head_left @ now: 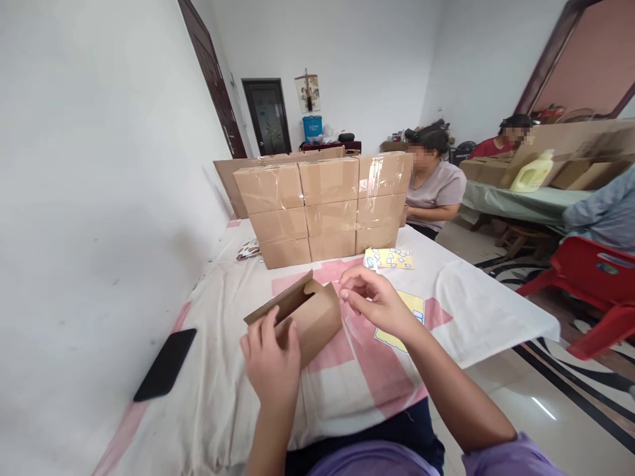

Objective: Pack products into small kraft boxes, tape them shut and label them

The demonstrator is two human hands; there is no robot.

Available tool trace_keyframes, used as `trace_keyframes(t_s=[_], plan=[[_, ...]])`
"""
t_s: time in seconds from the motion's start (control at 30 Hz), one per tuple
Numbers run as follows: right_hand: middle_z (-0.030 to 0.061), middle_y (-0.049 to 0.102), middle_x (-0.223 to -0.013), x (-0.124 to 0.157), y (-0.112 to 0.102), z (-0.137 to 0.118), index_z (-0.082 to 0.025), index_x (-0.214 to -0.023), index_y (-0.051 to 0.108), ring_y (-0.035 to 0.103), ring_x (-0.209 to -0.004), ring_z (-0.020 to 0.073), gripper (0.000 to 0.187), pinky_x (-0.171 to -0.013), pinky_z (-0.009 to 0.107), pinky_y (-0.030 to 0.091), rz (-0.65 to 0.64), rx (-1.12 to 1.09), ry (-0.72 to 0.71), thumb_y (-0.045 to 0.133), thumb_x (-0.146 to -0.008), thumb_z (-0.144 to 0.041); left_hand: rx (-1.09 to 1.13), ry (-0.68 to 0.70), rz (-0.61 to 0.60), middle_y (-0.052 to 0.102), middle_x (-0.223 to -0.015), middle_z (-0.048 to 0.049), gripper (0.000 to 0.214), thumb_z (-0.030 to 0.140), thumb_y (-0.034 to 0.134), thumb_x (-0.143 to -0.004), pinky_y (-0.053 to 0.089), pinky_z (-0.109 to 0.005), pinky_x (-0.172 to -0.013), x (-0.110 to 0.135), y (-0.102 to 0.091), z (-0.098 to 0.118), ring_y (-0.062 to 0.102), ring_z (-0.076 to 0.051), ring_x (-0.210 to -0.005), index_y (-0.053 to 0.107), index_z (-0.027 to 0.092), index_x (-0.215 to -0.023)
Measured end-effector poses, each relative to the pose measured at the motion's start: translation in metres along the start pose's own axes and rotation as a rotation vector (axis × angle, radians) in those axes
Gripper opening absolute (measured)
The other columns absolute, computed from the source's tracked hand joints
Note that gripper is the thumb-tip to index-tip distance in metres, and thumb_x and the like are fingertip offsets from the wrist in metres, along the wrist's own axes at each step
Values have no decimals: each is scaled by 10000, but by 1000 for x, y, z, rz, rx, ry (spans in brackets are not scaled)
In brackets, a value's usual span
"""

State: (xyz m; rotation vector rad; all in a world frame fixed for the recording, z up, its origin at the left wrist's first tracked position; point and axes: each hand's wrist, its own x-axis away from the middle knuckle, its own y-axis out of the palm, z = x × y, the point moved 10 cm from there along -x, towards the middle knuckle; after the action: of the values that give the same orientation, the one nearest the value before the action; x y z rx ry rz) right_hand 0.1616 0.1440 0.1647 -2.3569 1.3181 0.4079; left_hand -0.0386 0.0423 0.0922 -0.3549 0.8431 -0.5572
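A small brown cardboard box (pixel 315 324) lies on the table in front of me, its top partly unfolded and a dark gap showing between the flaps. My left hand (pixel 272 360) grips the box's near left end, with fingers and thumb over its flaps. Just off the far right end of the box is my right hand (pixel 374 301), its fingers curled and thumb drawn in toward the index finger. Whether anything small sits in that pinch is not visible. Beneath my right forearm lies a yellow printed sheet (pixel 414 304), partly covered.
Behind the box rises a taped stack of cartons (pixel 330 208). A yellow-and-white packet (pixel 391 258) lies at its foot. At left is a black phone (pixel 166 363) by the wall. Co-workers sit beyond; a red chair (pixel 590 284) and a detergent jug (pixel 533 173) are right.
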Motion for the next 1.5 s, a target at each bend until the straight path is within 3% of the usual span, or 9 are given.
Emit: trace_keyframes(t_s=[0.07,0.13,0.23,0.33,0.57,0.97,1.1,1.33,1.5], plan=[[-24,632,-760,-2,6,5,-234,-1015,575,543,-641,119,98,-601,250,399,-37,16,13,632,-960,-292,-220,77,-8,558,-1450,-174,499,392,492,-959,421,-559,-1027,-17,-2,7,508,-371,-1238,563,183,-1407],[-17,651,-789,-5,13,9,-240,-1045,568,556,-675,127,119,-612,253,399,-77,4,19,633,-953,-276,-350,93,-98,446,-1581,-148,534,322,465,-960,392,-624,-1033,-28,7,6,419,-411,-1362,480,205,-1481],[-16,642,-806,-14,22,17,-240,-1064,553,544,-681,126,144,-607,253,389,-119,-23,22,629,-946,-273,-427,119,-257,493,-1558,-112,511,248,416,-970,356,-650,-1062,-31,25,1,393,-364,-1446,479,232,-1477],[-26,624,-801,-25,34,24,-243,-1097,526,533,-691,125,181,-627,254,393,-178,-33,17,617,-941,-262,-441,165,-308,525,-1527,-101,457,250,370,-999,315,-640,-1120,-25,34,-4,434,-317,-1449,553,233,-1417],[-34,632,-851,-49,72,60,-262,-1241,464,604,-786,137,380,-687,251,421,-415,6,58,591,-890,-193,-381,251,-450,557,-1488,-84,467,288,323,-1025,427,-490,-1126,1,55,-21,508,-268,-1409,614,179,-1374],[-36,628,-853,-59,103,106,-265,-1320,402,588,-716,114,524,-626,213,433,-516,41,110,564,-835,-150,-426,289,-466,426,-1587,-75,585,487,435,-998,351,-536,-1201,11,58,-26,416,-299,-1476,481,177,-1492],[-36,612,-870,-58,100,110,-275,-1305,396,567,-684,98,500,-593,193,412,-470,-28,176,589,-851,-193,-432,306,-462,435,-1584,-86,574,481,437,-998,372,-536,-1186,12,57,-24,433,-303,-1464,500,175,-1479],[-27,617,-875,-60,103,106,-267,-1286,426,610,-766,123,477,-638,208,439,-455,12,127,598,-846,-196,-452,317,-451,424,-1593,-105,608,485,428,-1004,359,-540,-1195,15,56,-22,407,-303,-1480,429,176,-1527],[-30,636,-857,-59,105,116,-296,-1311,416,631,-741,137,484,-652,231,460,-468,16,147,577,-867,-191,-478,438,-415,403,-1612,-109,529,448,480,-996,388,-583,-1155,20,51,-14,403,-335,-1481,440,360,-1517]])
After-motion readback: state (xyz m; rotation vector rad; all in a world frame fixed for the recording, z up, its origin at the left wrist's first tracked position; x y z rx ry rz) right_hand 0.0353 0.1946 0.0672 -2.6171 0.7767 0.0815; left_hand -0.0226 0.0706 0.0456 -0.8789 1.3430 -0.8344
